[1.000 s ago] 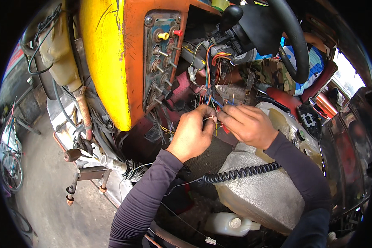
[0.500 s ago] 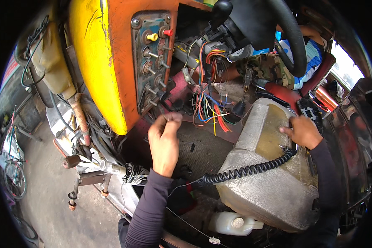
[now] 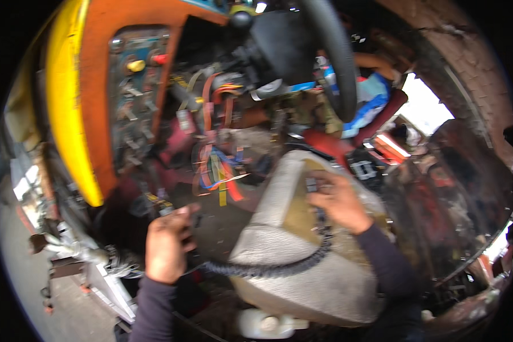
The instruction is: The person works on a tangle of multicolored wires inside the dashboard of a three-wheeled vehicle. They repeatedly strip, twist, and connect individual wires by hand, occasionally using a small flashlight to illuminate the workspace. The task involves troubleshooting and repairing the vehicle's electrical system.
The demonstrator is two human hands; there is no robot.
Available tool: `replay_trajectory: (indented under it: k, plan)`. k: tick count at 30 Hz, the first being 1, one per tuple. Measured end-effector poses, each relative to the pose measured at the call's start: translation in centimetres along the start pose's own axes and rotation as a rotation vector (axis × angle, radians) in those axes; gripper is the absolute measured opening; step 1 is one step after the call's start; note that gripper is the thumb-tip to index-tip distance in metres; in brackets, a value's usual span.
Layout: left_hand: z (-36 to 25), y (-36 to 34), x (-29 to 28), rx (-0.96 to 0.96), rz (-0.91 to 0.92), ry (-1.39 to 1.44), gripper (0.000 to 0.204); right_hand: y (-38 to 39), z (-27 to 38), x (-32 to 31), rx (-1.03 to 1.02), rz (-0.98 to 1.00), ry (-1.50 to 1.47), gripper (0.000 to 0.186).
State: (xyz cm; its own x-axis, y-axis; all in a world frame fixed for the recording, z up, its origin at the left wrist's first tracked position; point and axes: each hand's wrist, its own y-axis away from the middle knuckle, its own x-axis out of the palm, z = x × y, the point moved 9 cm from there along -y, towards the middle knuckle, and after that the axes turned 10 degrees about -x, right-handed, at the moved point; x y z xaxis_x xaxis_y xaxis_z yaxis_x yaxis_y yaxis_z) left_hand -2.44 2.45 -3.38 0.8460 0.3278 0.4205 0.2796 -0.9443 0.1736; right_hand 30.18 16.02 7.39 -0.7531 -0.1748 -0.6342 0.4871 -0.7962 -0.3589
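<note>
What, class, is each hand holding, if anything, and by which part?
The right hand appears to grip the black coiled cord by its upper end, though blur hides the exact grasp. Whether the left hand holds anything cannot be told.

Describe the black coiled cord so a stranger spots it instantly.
Find the big silver cover low in the picture's middle. The black cord curves across it, rising toward the right hand. Its tight, spring-like coils set it apart from the loose, thin, multicoloured wires farther up.
</note>
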Motion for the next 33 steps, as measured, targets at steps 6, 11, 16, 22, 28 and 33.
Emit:
replay_trajectory:
  k: [6, 11, 16, 22, 28, 33]
  plan:
    - [0.7, 0.0, 0.5, -0.059, 0.139, 0.077, 0.041, -0.7, 6.9, 9.6, -0.015, 0.354, -0.462, 0.033]
    - [1.0, -1.4, 1.4, -0.068, 0.226, 0.228, 0.038, -2.0, 8.7, 13.7, -0.007, 0.421, -0.338, 0.047]
    - [1.4, -3.0, 2.4, -0.111, 0.262, 0.289, 0.033, -2.6, 8.2, 14.0, 0.012, 0.407, -0.345, 0.055]
    - [1.6, -3.5, 2.8, -0.116, 0.292, 0.404, 0.028, -2.6, 7.8, 13.9, 0.047, 0.384, -0.413, 0.047]
    - [1.7, -3.6, 3.2, -0.133, 0.29, 0.416, 0.026, -2.6, 7.7, 13.8, 0.064, 0.372, -0.413, 0.043]
    - [1.8, -3.7, 2.9, -0.135, 0.255, 0.471, 0.021, -2.7, 7.6, 13.8, 0.027, 0.378, -0.439, 0.041]
